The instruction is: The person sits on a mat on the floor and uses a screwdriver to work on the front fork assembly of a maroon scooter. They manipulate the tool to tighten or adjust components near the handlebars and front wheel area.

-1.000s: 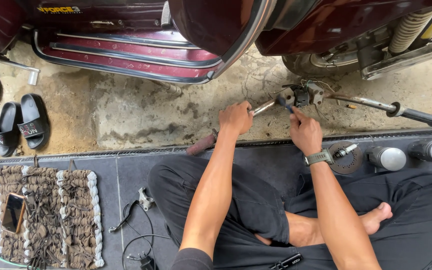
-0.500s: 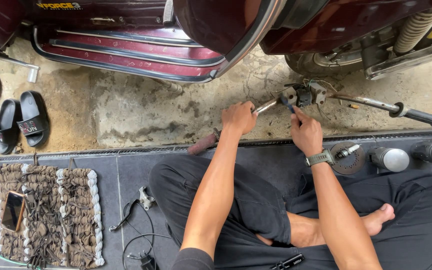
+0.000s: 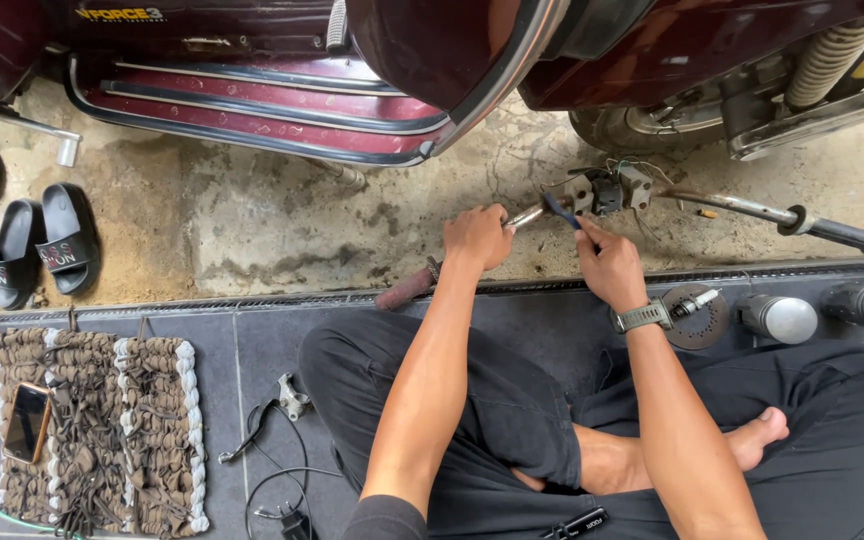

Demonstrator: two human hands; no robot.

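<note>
**Inspector:** Report the hands.

**Operator:** I see the left hand (image 3: 477,238) with its fingers clamped around the bare metal bar of a motorcycle handlebar (image 3: 592,200), which lies on the stained concrete floor (image 3: 252,220) in front of the seated person. The right hand (image 3: 609,265) has its fingers together around a blue-handled tool (image 3: 560,210); the tool's tip meets the switch housing (image 3: 607,190) at the middle of the bar.

**Inspector:** Position of the bar?

**Operator:** It runs roughly level across my view. A reddish grip (image 3: 407,288) shows at its near-left end, a dark grip (image 3: 847,235) at the far right. Loose wires sit above the housing.

**Inspector:** Surroundings?

**Operator:** A maroon scooter (image 3: 282,110) stands just behind. The wrist carries a watch (image 3: 644,316). A spark plug on a round disc (image 3: 694,308) lies just beside that wrist, and two grey cans (image 3: 782,318) lie further right. A phone (image 3: 27,422) rests on a woven mat (image 3: 152,430) at left, with black sandals (image 3: 37,245) on the floor beyond.
</note>
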